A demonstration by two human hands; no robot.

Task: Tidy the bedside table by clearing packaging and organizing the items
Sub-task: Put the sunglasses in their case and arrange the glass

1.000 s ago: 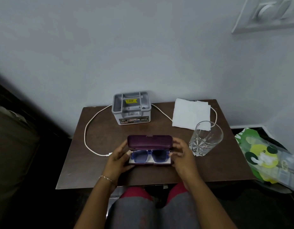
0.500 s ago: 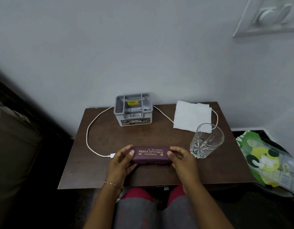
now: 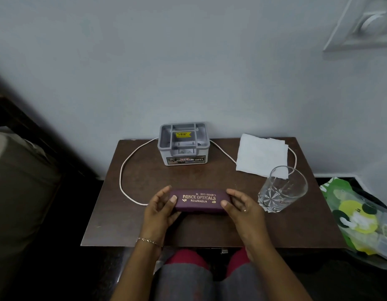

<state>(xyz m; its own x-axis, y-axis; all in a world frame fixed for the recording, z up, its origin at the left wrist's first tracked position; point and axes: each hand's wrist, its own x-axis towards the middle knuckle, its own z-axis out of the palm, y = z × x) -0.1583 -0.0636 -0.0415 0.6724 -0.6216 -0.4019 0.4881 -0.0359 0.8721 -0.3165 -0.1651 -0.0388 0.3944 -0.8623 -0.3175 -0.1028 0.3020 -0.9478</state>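
Maroon case (image 3: 198, 202), apparently closed, gold-lettered.

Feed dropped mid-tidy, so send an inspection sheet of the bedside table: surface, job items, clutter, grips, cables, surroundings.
Surface: dark brown table, no spills seen.
Job items: maroon spectacle case closed, front centre; grey organiser at the back edge; glass upright, right of the case, apart.
Clutter: white napkin flat behind the glass.
Grips: left hand and right hand each hold one end of the case.
Cables: white cable loops from the left hand's side, behind the organiser, under the napkin.
Surroundings: green plastic bag on the floor, right.
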